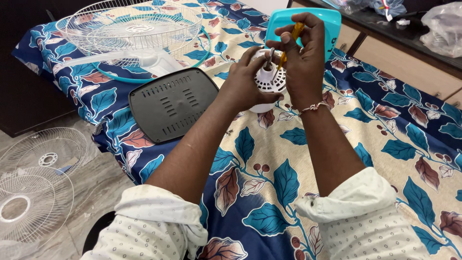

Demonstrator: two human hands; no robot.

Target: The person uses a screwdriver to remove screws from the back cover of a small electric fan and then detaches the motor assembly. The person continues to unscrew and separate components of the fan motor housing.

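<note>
Looking down past two rolled-up patterned sleeves (163, 212), the view runs along both forearms to a bed covered in a leaf-print sheet (385, 144) of blue, teal and cream. The left hand (245, 84) wraps its fingers around the near side of a white fan motor housing (265, 84), a rounded vented shell resting on the sheet, and holds it firmly. The right hand (301, 53) sits directly above and slightly beyond the housing, its fingers closed tightly around the yellow handle of a screwdriver (288, 43). The tool's long axis runs steeply down and leftward from the handle, the thin shaft pointing into the top of the housing just beside the short metal spindle (270, 57) that stands up from it. The tip itself is hidden among the vents, so whether it is seated in a screw cannot be told. The right hand is therefore the one over the work, the left the one bracing it from below.

Just left of the hands lies a dark grey slotted plate (173, 103), flat on the sheet. Beyond it rests a white wire fan guard (134, 29) with a pale blade under it. A teal plastic tray (332, 24) leans behind the right hand. On the floor at far left lie two more wire guards (33, 188).
</note>
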